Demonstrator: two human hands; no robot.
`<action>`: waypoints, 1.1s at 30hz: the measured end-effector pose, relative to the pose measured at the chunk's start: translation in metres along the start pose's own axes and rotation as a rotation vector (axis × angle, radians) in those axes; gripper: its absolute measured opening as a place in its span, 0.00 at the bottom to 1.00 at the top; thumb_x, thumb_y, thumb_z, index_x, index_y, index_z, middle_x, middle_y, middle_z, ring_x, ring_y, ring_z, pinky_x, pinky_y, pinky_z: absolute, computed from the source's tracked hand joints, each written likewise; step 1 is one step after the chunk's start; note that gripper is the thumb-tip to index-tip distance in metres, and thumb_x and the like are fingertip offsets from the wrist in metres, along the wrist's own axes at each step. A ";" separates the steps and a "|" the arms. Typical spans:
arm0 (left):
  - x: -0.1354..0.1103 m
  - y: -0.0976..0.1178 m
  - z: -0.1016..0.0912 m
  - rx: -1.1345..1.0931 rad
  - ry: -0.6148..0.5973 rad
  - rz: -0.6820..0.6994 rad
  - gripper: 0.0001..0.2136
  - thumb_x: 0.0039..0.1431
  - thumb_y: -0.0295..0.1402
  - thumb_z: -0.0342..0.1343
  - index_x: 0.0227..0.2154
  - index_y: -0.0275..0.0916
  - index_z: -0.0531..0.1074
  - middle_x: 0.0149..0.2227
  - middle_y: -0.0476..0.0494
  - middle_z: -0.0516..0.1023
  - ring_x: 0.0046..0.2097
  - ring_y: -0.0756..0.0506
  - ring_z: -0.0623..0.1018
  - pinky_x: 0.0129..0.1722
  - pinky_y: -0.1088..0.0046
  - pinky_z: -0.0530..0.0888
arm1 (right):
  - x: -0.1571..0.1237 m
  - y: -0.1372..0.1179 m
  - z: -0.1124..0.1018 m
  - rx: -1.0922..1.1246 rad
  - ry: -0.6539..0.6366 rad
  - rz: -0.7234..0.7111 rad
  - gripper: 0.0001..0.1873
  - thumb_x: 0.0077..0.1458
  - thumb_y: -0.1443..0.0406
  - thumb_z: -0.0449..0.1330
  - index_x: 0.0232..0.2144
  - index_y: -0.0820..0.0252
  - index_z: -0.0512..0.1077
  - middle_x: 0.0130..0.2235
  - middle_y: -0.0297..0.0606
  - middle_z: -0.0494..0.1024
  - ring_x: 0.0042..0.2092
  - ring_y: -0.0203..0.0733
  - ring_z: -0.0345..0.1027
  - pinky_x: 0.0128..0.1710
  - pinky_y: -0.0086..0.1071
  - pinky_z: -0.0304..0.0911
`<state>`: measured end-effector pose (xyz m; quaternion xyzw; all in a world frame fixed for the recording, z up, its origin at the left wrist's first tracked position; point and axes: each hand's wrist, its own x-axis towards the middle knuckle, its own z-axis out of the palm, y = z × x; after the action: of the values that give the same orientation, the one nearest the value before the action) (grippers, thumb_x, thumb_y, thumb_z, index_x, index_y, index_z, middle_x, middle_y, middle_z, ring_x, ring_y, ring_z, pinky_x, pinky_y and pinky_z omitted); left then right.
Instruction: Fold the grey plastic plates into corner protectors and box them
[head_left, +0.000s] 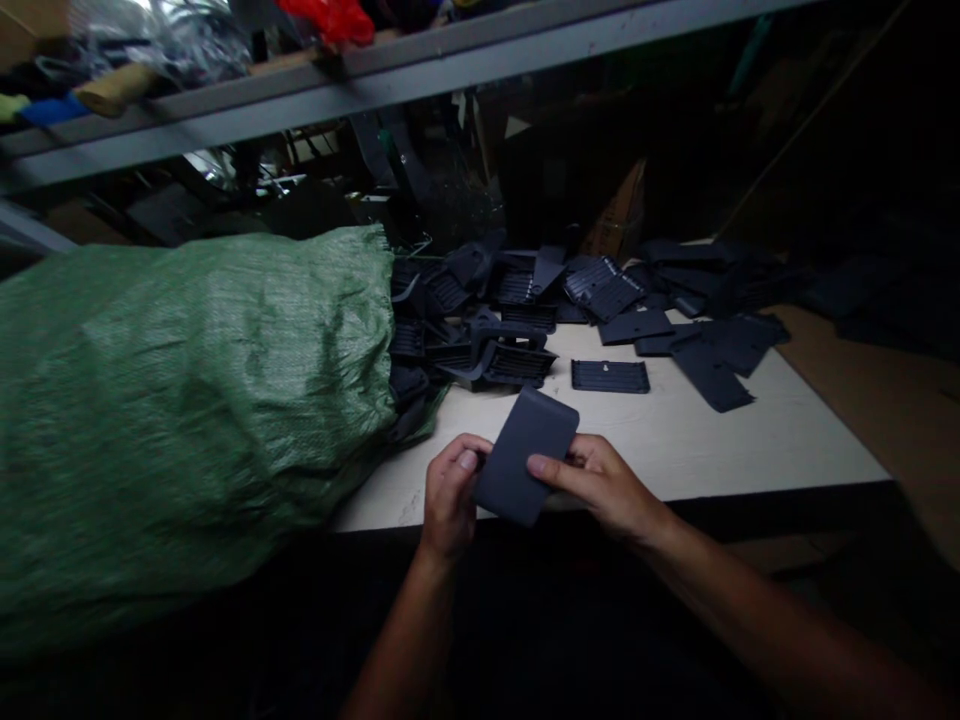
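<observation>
Dimly lit tabletop (757,450) — right hand (604,485) pinches a dark panel (517,455), left hand (448,500) apparently holding its opposite edge.

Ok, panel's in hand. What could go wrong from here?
The dark panel is near the front edge of the table; if the right hand loosened, it might drop to the floor. Whether the left hand grips it firmly is hard to tell.

Bumping the green sack could shift the jumbled dark parts by its mouth.

In this dim light, marks on the dark surface might be missed.
</observation>
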<state>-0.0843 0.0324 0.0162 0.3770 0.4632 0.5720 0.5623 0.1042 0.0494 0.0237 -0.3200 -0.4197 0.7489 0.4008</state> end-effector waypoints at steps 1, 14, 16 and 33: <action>0.002 0.000 -0.001 -0.083 -0.008 -0.047 0.18 0.59 0.51 0.60 0.34 0.39 0.78 0.29 0.47 0.77 0.29 0.47 0.73 0.32 0.73 0.68 | -0.002 -0.001 -0.002 -0.069 -0.059 0.005 0.21 0.58 0.54 0.70 0.46 0.63 0.80 0.45 0.41 0.84 0.46 0.47 0.78 0.50 0.39 0.71; 0.010 0.008 0.053 -0.293 -0.026 -0.198 0.05 0.57 0.33 0.55 0.36 0.40 0.69 0.28 0.43 0.84 0.37 0.39 0.83 0.44 0.62 0.77 | -0.015 0.014 -0.002 -0.422 0.022 -0.191 0.20 0.65 0.50 0.62 0.47 0.58 0.81 0.46 0.41 0.81 0.47 0.51 0.73 0.49 0.39 0.69; 0.005 0.008 0.059 -0.248 -0.015 -0.124 0.03 0.59 0.32 0.53 0.36 0.41 0.68 0.27 0.44 0.83 0.38 0.38 0.84 0.45 0.61 0.77 | -0.019 0.015 0.002 -0.368 0.063 -0.236 0.23 0.64 0.51 0.63 0.54 0.58 0.78 0.51 0.42 0.80 0.52 0.52 0.71 0.56 0.41 0.65; 0.003 0.010 0.054 -0.260 -0.047 -0.075 0.06 0.63 0.37 0.55 0.34 0.41 0.69 0.26 0.44 0.82 0.41 0.37 0.84 0.45 0.62 0.77 | -0.018 0.017 0.005 -0.348 0.019 -0.223 0.22 0.54 0.54 0.73 0.46 0.61 0.79 0.44 0.40 0.81 0.45 0.47 0.73 0.47 0.35 0.69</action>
<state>-0.0360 0.0421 0.0415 0.2968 0.3856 0.5966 0.6381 0.1033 0.0268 0.0138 -0.3432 -0.5716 0.6131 0.4238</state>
